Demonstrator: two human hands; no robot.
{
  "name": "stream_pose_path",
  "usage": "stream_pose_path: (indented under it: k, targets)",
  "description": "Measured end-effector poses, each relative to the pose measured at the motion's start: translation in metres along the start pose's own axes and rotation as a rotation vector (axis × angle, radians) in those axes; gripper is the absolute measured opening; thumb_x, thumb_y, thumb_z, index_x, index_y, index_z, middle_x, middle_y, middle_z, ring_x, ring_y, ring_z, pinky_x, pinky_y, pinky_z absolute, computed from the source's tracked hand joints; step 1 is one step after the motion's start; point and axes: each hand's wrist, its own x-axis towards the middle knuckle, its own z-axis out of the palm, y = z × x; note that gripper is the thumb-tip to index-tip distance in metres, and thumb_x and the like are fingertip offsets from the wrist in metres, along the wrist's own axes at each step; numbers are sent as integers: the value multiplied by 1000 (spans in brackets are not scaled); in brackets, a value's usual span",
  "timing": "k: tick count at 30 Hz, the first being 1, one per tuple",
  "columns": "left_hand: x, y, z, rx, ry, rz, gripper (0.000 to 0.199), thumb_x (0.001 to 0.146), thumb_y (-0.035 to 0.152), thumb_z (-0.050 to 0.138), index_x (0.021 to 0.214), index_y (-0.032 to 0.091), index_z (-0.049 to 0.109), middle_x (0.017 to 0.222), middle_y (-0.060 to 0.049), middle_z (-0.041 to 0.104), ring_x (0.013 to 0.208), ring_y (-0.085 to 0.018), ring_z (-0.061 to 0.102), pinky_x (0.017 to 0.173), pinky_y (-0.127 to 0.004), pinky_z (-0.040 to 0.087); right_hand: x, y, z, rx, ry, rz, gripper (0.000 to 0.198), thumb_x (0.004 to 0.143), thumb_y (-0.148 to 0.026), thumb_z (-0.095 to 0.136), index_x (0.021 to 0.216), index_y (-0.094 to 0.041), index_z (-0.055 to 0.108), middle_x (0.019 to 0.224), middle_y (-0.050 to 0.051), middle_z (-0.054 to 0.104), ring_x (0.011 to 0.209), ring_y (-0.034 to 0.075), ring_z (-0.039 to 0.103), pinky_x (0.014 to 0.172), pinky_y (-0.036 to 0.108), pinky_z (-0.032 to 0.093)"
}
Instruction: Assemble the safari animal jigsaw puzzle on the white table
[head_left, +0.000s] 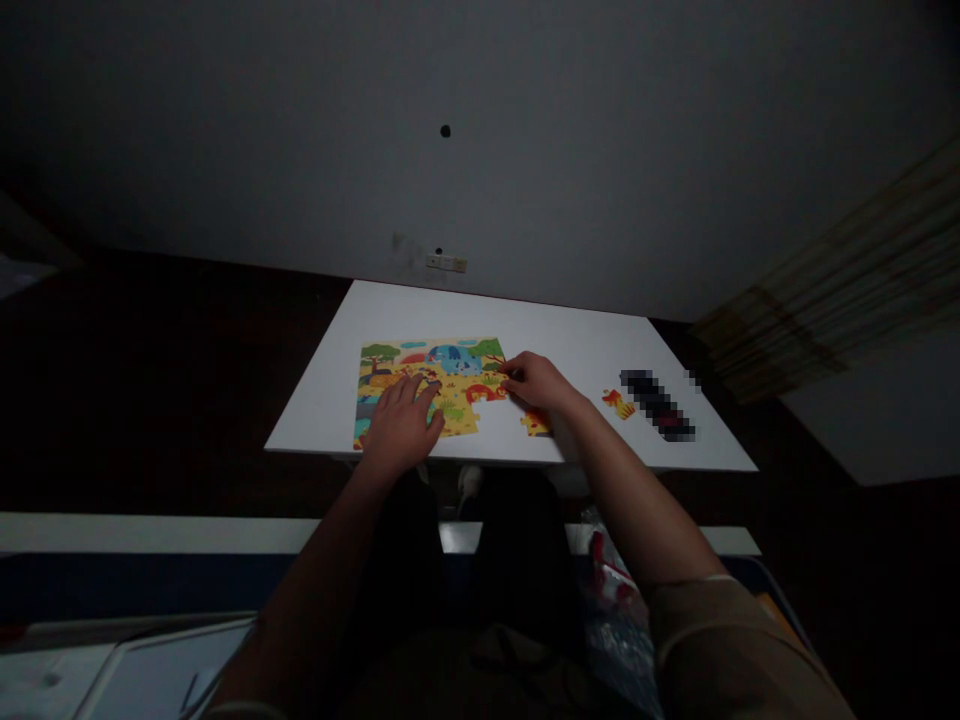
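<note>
A colourful jigsaw puzzle [457, 390] with animals and trees lies partly assembled on the white table [570, 335], with a gap at its lower right. My left hand [405, 420] rests flat on the puzzle's lower left part, fingers spread. At the puzzle's right edge, my right hand [536, 382] has thumb and forefinger pinched on a puzzle piece, mostly hidden by the fingers. Below that hand, a loose orange and yellow puzzle piece [535, 424] lies near the front edge, partly covered by my right wrist. Another loose puzzle piece [619, 403] lies farther right.
A dark pixelated object [660, 408] is on the table's right side. Behind the table stands a grey wall with a socket [446, 263]. A striped curtain [840, 270] hangs at the right. Clear plastic wrapping [619, 630] lies beside my right leg.
</note>
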Motion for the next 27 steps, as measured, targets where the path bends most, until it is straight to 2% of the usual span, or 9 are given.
stream_pose_path:
  k: [6, 11, 14, 18, 21, 25, 27]
  targets:
    - [-1, 1, 0, 2, -3, -4, 47, 92, 40, 40, 138, 30, 46, 144, -4, 45, 137, -26, 35, 116, -44, 24, -14, -4, 5, -50, 58, -50, 24, 89, -31, 56, 107, -27, 71, 108, 9, 65, 98, 23, 60, 91, 37, 47]
    - [-1, 0, 0, 4, 22, 32, 47, 93, 40, 38, 138, 27, 47, 143, -7, 46, 135, -27, 37, 116, -45, 24, -29, -12, 3, -109, 58, -124, 31, 93, -33, 50, 120, -27, 65, 121, 9, 61, 109, 26, 56, 98, 40, 43]
    - [0, -1, 1, 21, 9, 30, 48, 93, 41, 39, 138, 27, 46, 144, -6, 45, 134, -28, 38, 116, -45, 24, -42, -8, -8, -100, 66, -104, 37, 95, -30, 44, 129, -27, 57, 125, 8, 60, 114, 25, 54, 99, 40, 43]
    - [1, -1, 2, 33, -1, 20, 48, 93, 41, 39, 138, 27, 46, 146, -5, 44, 135, -28, 36, 116, -44, 23, -67, 26, -39, -196, 156, 77, 45, 91, -18, 40, 133, -22, 54, 130, 9, 57, 120, 25, 51, 104, 40, 39]
    - [2, 0, 2, 34, 2, 40, 49, 93, 41, 38, 139, 23, 45, 147, -7, 43, 135, -28, 36, 115, -45, 24, -92, 63, -68, -349, 105, 234, 48, 84, -14, 46, 130, -20, 58, 129, 11, 59, 120, 29, 50, 104, 42, 39]
    - [3, 0, 2, 53, 5, 60, 49, 94, 40, 37, 138, 21, 45, 146, -9, 44, 134, -29, 37, 113, -46, 26, -122, 94, -93, -425, 10, 424, 45, 81, -24, 56, 125, -19, 62, 123, 14, 63, 114, 32, 54, 96, 42, 44]
    - [4, 1, 2, 71, 4, 58, 49, 94, 41, 37, 138, 21, 45, 145, -9, 44, 134, -28, 38, 112, -46, 27, -132, 99, -96, -408, -15, 450, 42, 80, -30, 59, 120, -20, 65, 118, 14, 65, 107, 32, 59, 90, 41, 46]
